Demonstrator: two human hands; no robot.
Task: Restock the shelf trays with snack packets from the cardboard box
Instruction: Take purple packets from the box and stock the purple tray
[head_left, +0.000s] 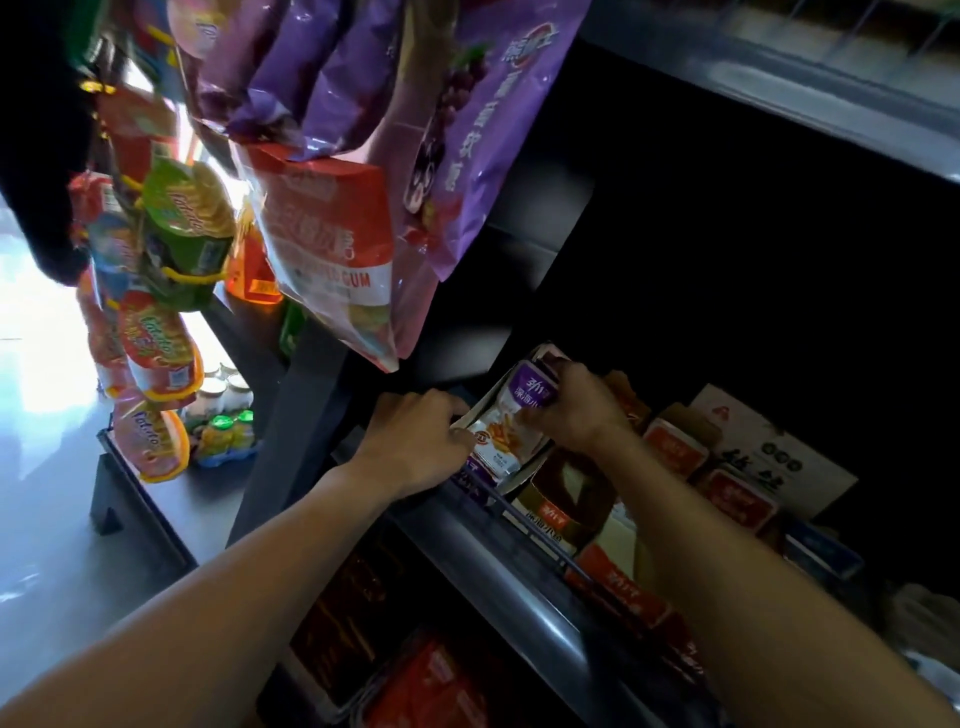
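Note:
A white and purple snack packet (503, 436) lies in a white shelf tray (530, 470) at the left end of a dark shelf. My right hand (574, 410) pinches the packet's purple top end from the right. My left hand (415, 441) grips the tray's left edge, fingers curled over it beside the packet. More packets sit under the top one, mostly hidden. No cardboard box is in view.
Red snack trays (675, 449) and a brown tray (563, 499) fill the shelf to the right. A rounded shelf rail (498, 561) runs along the front. Large purple bags (478, 130) and a red bag (332, 244) hang overhead. Hanging snack strips (156, 332) and bottles (223, 415) stand at left.

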